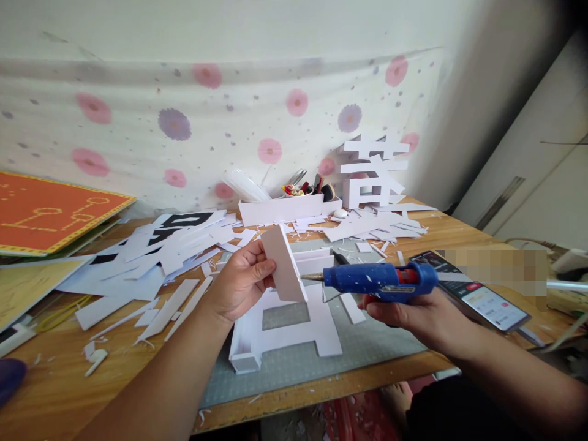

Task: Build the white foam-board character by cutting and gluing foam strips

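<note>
One white board (285,264) sits in the left hand (245,278), gripped at its left edge between thumb and curled fingers, most of it reaching right beyond them. Its long axis slants from upper left to lower right, above the white frame (289,334) on the cutting mat (386,349). The right hand (420,318) is closed around the blue glue gun (367,280), its fingers partly hidden below; the gun lies nearly level, nozzle pointing left at the board's right edge.

Left grip (245,278) pinched; right grip (408,315) curled; forearms converging.
</note>
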{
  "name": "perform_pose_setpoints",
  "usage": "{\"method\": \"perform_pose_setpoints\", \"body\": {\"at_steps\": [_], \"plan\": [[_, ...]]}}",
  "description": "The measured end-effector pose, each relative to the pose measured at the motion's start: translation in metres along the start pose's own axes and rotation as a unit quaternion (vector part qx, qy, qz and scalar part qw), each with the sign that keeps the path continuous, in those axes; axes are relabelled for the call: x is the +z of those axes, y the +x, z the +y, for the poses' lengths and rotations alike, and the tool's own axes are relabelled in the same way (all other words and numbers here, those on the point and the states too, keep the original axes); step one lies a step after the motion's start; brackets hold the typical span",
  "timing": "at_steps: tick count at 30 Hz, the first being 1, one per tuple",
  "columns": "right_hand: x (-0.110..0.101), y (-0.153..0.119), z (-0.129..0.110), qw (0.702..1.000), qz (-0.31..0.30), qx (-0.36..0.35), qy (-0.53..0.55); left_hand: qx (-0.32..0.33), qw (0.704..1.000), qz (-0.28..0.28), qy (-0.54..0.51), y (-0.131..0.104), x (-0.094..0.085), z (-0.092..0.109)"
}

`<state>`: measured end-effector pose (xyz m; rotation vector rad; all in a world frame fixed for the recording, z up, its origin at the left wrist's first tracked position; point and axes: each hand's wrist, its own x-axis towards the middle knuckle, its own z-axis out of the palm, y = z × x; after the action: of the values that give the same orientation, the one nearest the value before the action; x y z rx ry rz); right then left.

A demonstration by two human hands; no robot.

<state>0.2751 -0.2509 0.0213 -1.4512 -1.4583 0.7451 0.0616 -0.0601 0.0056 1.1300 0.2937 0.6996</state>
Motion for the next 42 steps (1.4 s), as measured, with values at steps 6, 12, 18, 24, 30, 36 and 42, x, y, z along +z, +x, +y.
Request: {"method": "perform_pose_setpoints", "body": {"at_steps": [6, 12, 18, 24, 30, 36, 42], "plan": [[0.000, -0.003, 0.005, 1.000, 0.010, -0.005, -0.022, 0.004, 1.000, 0.008, -0.004, 0.000, 0.000, 0.001], [-0.001, -0.005, 0.006, 0.999, 0.015, -0.010, -0.030, 0.003, 1.000, 0.007, -0.005, 0.000, 0.001, 0.003], [0.001, -0.008, 0.015, 1.000, 0.023, -0.010, -0.017, 0.013, 1.000, 0.013, -0.021, 0.001, 0.002, 0.003], [0.001, -0.012, 0.029, 0.999, 0.033, -0.011, -0.030, 0.013, 0.999, 0.027, -0.023, 0.001, 0.001, 0.003], [-0.001, -0.011, 0.013, 0.999, 0.030, -0.022, -0.033, 0.018, 0.999, 0.029, -0.027, 0.002, 0.000, 0.003], [-0.002, -0.011, 0.005, 0.997, 0.044, -0.020, -0.055, 0.023, 1.000, 0.017, -0.013, 0.003, -0.002, 0.003], [-0.007, -0.010, -0.006, 0.982, 0.044, -0.082, -0.166, 0.036, 0.999, 0.039, -0.009, 0.003, -0.002, 0.003]]}}
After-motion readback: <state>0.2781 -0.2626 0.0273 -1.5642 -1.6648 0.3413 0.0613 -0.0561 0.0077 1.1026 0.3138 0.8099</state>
